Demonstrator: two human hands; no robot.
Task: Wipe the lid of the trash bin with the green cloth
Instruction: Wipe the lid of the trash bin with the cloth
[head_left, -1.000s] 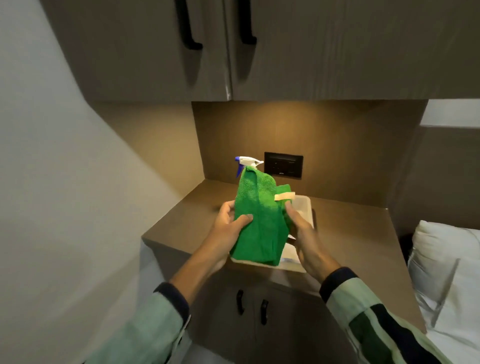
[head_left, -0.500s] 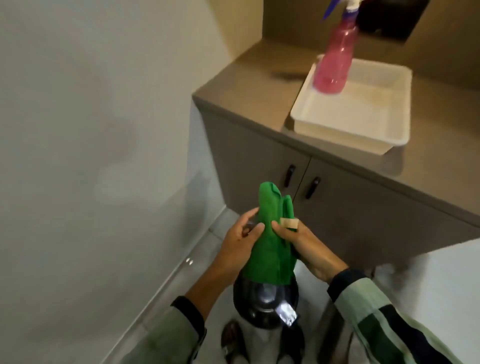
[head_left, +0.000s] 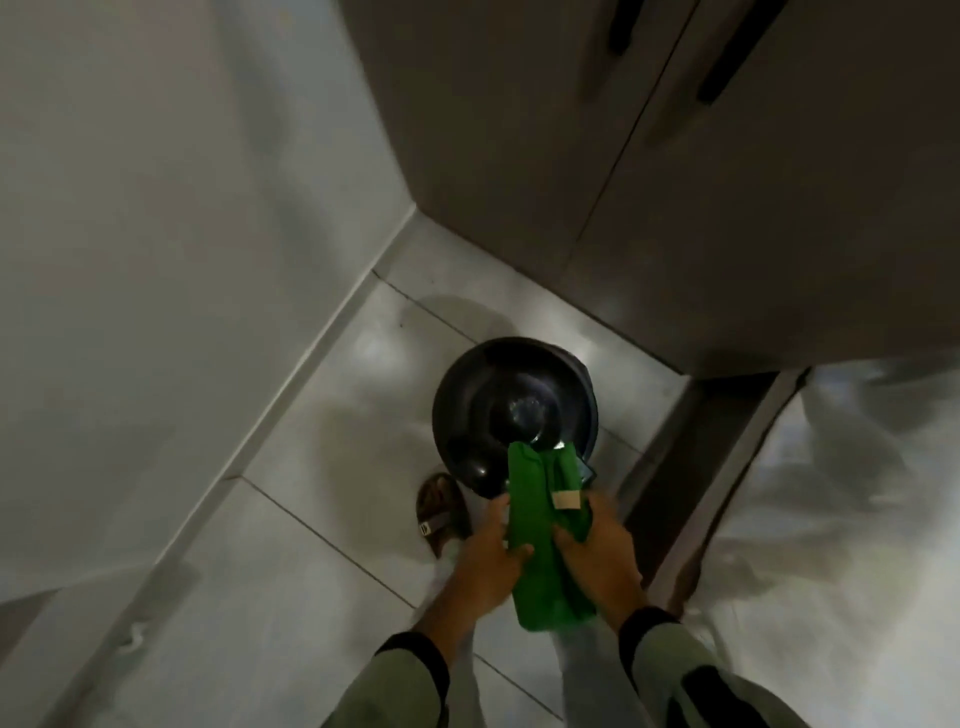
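I look straight down and see both hands holding the green cloth (head_left: 540, 525) bunched upright between them. My left hand (head_left: 485, 564) has its grip closed on the cloth's left edge, and my right hand (head_left: 597, 551) is closed on the right edge beside a pale tag (head_left: 566, 500). The cloth's top overlaps the near rim of the trash bin lid (head_left: 498, 410), which is dark, round and glossy, on the tiled floor (head_left: 322, 415) near the cabinet (head_left: 649, 182). A sandal (head_left: 441, 512) sits just left of the bin.

A home interior, seen in a tight corner: pale glossy floor tiles (head_left: 291, 587) meet a plain white wall (head_left: 156, 249), a grey-brown cabinet (head_left: 649, 208) with dark bar handles (head_left: 727, 57) stands beside it, and a small round black trash bin (head_left: 498, 410) and a slipper (head_left: 441, 512) sit on the floor
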